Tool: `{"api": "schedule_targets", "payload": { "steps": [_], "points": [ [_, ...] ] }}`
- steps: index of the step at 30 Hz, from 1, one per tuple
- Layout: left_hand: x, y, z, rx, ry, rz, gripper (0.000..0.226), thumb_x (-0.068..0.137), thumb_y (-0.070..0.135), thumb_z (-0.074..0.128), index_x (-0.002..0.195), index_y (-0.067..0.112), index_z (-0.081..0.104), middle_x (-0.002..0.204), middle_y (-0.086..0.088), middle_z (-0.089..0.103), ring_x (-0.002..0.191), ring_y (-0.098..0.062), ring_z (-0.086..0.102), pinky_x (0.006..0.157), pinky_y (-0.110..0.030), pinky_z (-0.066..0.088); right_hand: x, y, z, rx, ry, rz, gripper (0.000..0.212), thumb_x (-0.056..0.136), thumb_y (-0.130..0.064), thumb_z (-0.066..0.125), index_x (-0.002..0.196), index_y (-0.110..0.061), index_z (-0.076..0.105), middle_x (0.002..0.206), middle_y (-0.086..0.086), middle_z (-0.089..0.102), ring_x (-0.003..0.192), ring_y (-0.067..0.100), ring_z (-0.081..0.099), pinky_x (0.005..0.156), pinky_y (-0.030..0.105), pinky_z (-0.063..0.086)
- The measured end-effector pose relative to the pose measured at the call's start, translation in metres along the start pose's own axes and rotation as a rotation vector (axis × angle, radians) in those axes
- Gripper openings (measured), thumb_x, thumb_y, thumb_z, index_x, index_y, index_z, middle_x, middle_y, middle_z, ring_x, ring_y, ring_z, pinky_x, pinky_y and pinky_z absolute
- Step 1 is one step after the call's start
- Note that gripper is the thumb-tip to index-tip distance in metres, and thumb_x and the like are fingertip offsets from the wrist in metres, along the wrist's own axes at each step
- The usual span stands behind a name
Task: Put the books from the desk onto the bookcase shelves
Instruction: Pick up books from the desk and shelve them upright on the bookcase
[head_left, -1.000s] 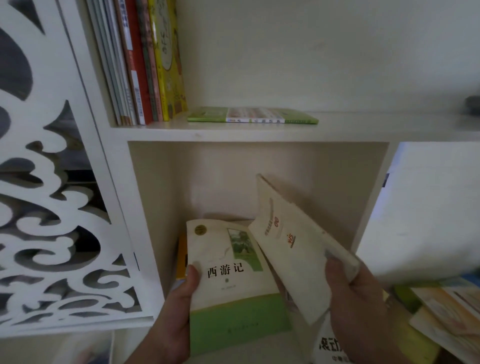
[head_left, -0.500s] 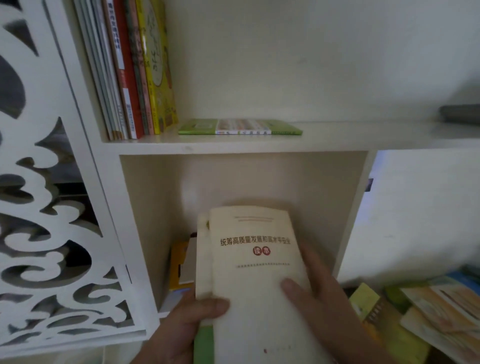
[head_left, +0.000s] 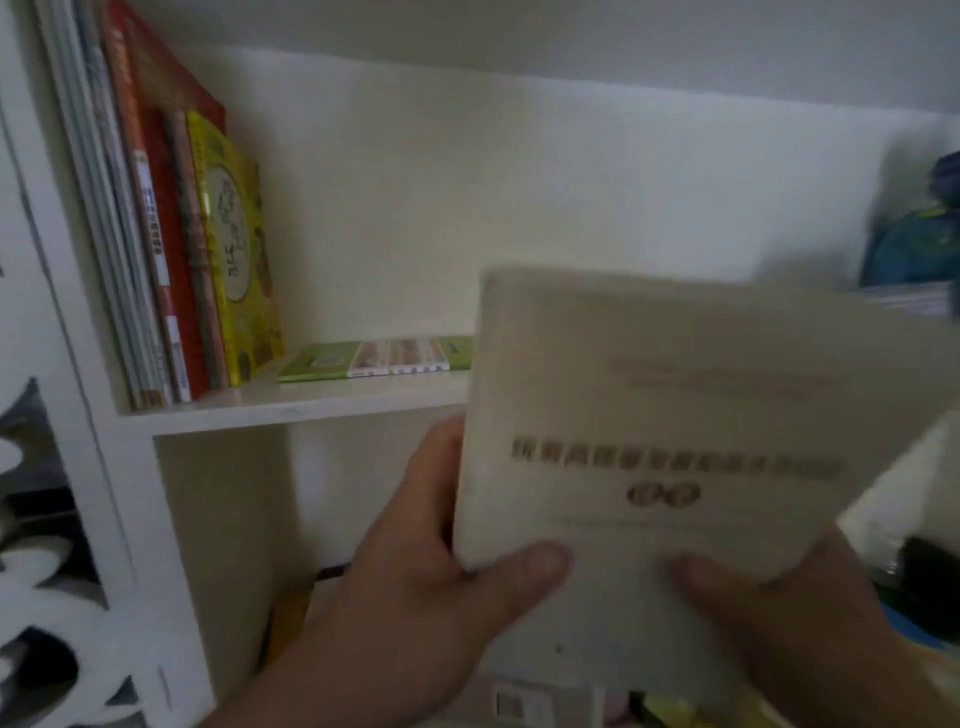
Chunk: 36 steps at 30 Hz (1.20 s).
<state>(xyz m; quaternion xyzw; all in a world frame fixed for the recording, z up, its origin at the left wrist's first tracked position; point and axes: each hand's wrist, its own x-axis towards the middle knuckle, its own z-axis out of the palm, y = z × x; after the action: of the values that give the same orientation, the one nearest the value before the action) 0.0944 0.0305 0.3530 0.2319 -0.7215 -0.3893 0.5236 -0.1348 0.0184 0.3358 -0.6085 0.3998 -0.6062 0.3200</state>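
I hold a cream-covered book (head_left: 675, 415) with dark printed title lines, raised in front of the white bookcase shelf (head_left: 311, 405). My left hand (head_left: 415, 582) grips its lower left corner, thumb on the cover. On the lower right edge sits my right hand (head_left: 769, 613), thumb also on the cover. The book is blurred and hides the shelf's right part. It may lie on a second book underneath, but I cannot tell. Several upright books (head_left: 171, 249) stand at the shelf's left end. A thin green book (head_left: 374, 356) lies flat beside them.
A white carved side panel (head_left: 47, 519) bounds the bookcase on the left. Below the shelf is an open compartment (head_left: 234, 545) with an orange book edge (head_left: 288, 618). A blue-green object (head_left: 919, 244) stands at the shelf's right end. Colourful books (head_left: 670, 706) show at the bottom.
Both hands have lifted the cream book from the lower compartment up to the level of the upper shelf. My view has tilted upward and closer to the shelf.
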Motion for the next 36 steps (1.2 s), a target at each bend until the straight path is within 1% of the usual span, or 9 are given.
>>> {"api": "schedule_targets", "payload": {
  "steps": [2, 4, 11, 17, 19, 22, 27, 30, 36],
  "points": [
    [0.055, 0.015, -0.004, 0.181, 0.192, 0.16, 0.052, 0.079, 0.028, 0.081, 0.121, 0.048, 0.056, 0.119, 0.016, 0.074, 0.109, -0.006, 0.073, 0.087, -0.033, 0.063, 0.033, -0.017, -0.011, 0.056, 0.048, -0.189, 0.056, 0.052, -0.021, 0.1, 0.102, -0.035, 0.08, 0.098, -0.011, 0.081, 0.091, 0.011, 0.078, 0.065, 0.027, 0.064],
    [0.119, 0.036, -0.006, 0.24, 0.25, 0.218, 0.048, 0.081, 0.034, 0.078, 0.122, 0.044, 0.053, 0.119, 0.016, 0.073, 0.108, -0.006, 0.072, 0.092, -0.042, 0.062, 0.093, -0.045, -0.021, 0.172, 0.069, -0.316, 0.062, 0.067, -0.015, 0.091, 0.125, -0.015, 0.069, 0.113, 0.001, 0.08, 0.1, 0.02, 0.078, 0.074, 0.035, 0.065],
    [0.239, -0.024, -0.026, 0.112, 0.369, -0.034, 0.059, 0.087, 0.022, 0.082, 0.132, 0.028, 0.044, 0.125, 0.003, 0.067, 0.113, -0.02, 0.068, 0.102, -0.052, 0.057, 0.249, -0.037, -0.035, 0.116, -0.155, -0.232, 0.07, 0.074, -0.01, 0.09, 0.138, -0.01, 0.061, 0.128, 0.013, 0.074, 0.116, 0.035, 0.073, 0.098, 0.06, 0.058],
    [0.231, -0.039, -0.035, 0.435, 0.12, -0.238, 0.081, 0.091, 0.037, 0.079, 0.151, 0.034, 0.025, 0.144, 0.004, 0.058, 0.125, -0.019, 0.061, 0.108, -0.04, 0.052, 0.266, 0.019, -0.04, 0.199, -0.252, -0.122, 0.072, 0.074, -0.003, 0.085, 0.141, -0.011, 0.057, 0.129, 0.018, 0.073, 0.113, 0.039, 0.073, 0.091, 0.062, 0.06],
    [0.224, -0.02, -0.054, 0.704, -0.118, -0.342, 0.093, 0.088, 0.051, 0.079, 0.157, 0.041, 0.016, 0.152, 0.008, 0.052, 0.13, -0.016, 0.057, 0.104, -0.032, 0.049, 0.266, 0.021, -0.039, 0.228, -0.261, -0.132, 0.069, 0.074, 0.0, 0.081, 0.138, -0.012, 0.059, 0.124, 0.014, 0.075, 0.109, 0.037, 0.075, 0.086, 0.058, 0.063],
    [0.208, 0.006, -0.083, 1.159, -0.432, -0.599, 0.084, 0.088, 0.07, 0.067, 0.16, 0.049, 0.027, 0.16, 0.01, 0.044, 0.144, -0.02, 0.045, 0.116, -0.041, 0.038, 0.263, 0.017, -0.039, 0.25, -0.261, -0.183, 0.065, 0.072, 0.0, 0.077, 0.134, -0.014, 0.061, 0.117, 0.009, 0.078, 0.102, 0.032, 0.078, 0.074, 0.046, 0.066],
    [0.207, 0.015, -0.084, 1.57, -0.469, -0.306, 0.047, 0.109, 0.039, 0.049, 0.153, 0.051, 0.043, 0.123, 0.002, 0.066, 0.108, -0.017, 0.06, 0.097, -0.031, 0.045, 0.259, 0.014, -0.039, 0.313, -0.265, -0.178, 0.055, 0.073, 0.002, 0.074, 0.124, -0.016, 0.068, 0.114, 0.012, 0.079, 0.097, 0.034, 0.078, 0.068, 0.042, 0.065],
    [0.211, 0.023, -0.095, 1.789, -0.327, -0.133, 0.044, 0.104, 0.021, 0.051, 0.143, 0.04, 0.056, 0.125, -0.005, 0.065, 0.111, -0.025, 0.061, 0.092, -0.035, 0.05, 0.257, 0.014, -0.04, 0.33, -0.254, -0.168, 0.052, 0.077, 0.005, 0.073, 0.123, -0.018, 0.068, 0.112, 0.01, 0.08, 0.096, 0.032, 0.079, 0.067, 0.041, 0.065],
    [0.204, 0.1, -0.158, 1.977, 0.292, -0.032, 0.036, 0.09, 0.02, 0.068, 0.126, 0.019, 0.066, 0.112, -0.007, 0.053, 0.094, -0.028, 0.062, 0.071, -0.033, 0.049, 0.255, 0.011, -0.038, 0.342, -0.249, -0.154, 0.055, 0.079, 0.007, 0.072, 0.129, -0.015, 0.066, 0.111, 0.01, 0.08, 0.094, 0.033, 0.078, 0.065, 0.04, 0.065]
  ]
}}
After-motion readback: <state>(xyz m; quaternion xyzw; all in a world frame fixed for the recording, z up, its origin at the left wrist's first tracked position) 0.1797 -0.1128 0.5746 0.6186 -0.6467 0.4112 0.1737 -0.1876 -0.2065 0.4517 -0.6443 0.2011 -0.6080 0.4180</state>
